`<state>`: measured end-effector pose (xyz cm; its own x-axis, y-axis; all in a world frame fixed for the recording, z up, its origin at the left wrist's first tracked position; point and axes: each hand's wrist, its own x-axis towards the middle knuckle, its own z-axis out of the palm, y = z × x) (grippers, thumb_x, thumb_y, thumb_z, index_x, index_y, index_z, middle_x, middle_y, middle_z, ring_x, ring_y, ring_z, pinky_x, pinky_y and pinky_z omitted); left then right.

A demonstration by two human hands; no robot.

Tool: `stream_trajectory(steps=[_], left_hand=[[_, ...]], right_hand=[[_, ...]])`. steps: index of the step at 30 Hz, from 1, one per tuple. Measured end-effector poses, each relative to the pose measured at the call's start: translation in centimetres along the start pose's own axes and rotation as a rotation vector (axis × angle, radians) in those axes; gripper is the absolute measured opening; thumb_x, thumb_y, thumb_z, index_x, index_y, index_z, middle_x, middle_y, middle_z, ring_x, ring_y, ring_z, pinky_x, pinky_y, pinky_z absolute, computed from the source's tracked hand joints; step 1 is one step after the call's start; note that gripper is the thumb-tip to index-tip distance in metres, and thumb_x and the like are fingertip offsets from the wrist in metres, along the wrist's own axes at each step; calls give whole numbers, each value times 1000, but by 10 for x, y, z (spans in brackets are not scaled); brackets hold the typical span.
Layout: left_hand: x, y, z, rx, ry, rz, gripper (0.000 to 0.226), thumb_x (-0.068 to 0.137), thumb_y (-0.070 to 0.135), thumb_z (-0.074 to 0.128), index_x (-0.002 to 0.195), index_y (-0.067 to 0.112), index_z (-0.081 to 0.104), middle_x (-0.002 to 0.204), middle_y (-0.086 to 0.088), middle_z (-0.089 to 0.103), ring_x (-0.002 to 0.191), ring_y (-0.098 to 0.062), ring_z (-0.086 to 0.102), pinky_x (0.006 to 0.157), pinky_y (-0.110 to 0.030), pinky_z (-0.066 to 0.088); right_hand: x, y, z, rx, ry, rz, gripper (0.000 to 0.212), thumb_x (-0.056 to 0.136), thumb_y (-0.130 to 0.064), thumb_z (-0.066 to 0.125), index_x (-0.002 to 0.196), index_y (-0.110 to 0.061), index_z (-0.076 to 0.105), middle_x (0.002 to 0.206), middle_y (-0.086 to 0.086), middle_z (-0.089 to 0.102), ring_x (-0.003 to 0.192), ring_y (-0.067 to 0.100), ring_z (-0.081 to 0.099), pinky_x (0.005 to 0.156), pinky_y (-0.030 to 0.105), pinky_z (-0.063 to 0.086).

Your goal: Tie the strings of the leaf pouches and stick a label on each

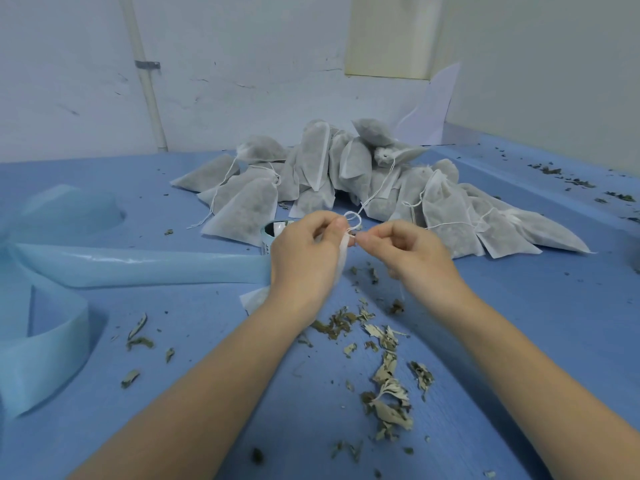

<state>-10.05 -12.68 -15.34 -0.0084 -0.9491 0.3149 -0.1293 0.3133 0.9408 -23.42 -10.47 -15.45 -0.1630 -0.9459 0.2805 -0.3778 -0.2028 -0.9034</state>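
Note:
My left hand grips a white leaf pouch by its neck; most of the pouch is hidden under the hand and wrist. My right hand pinches the pouch's white string, which forms a small loop between the two hands' fingertips. Behind the hands lies a pile of several white leaf pouches with loose strings. A roll of labels sits just behind my left hand, partly hidden by it.
The blue table top is littered with dried leaf scraps in front of my arms. A long pale-blue strip of label backing curls across the left side. White walls and a pipe stand at the back.

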Motion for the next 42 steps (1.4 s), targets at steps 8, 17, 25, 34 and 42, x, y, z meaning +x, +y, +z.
stream_trajectory(steps=[8,17,25,34,42], left_hand=[[-6,0,-3,67,-151,143,29,88,23,61,67,41,66,68,14,67,72,2,61,71,-13,45],[-9,-7,4,349,42,267,15,91,29,58,88,20,70,81,8,68,81,-9,60,74,-23,43],[-13,-4,6,302,9,228,15,95,30,51,85,22,60,73,15,60,76,-5,55,70,-23,40],[-13,-6,8,314,74,359,7,92,15,57,94,16,63,86,12,61,87,-12,57,76,-20,39],[-16,-6,7,446,246,632,15,84,13,61,89,7,74,87,-3,68,87,-23,58,80,-13,37]], right_hand=[[0,-6,-11,152,-119,94,34,62,-44,74,79,-14,77,55,-6,36,51,9,27,50,19,25],[-2,-10,-10,279,-89,148,16,79,-24,73,85,-10,78,48,-12,41,47,4,32,47,15,27],[-2,-17,-8,508,-65,369,7,79,-11,70,77,-5,73,53,-6,40,45,6,28,40,17,22],[-3,-19,-2,966,-185,612,8,72,-10,61,76,-4,62,57,-5,34,41,2,20,40,12,13],[-4,-20,-2,973,-164,592,12,73,-11,61,83,-4,61,59,-5,34,37,3,22,34,10,17]])
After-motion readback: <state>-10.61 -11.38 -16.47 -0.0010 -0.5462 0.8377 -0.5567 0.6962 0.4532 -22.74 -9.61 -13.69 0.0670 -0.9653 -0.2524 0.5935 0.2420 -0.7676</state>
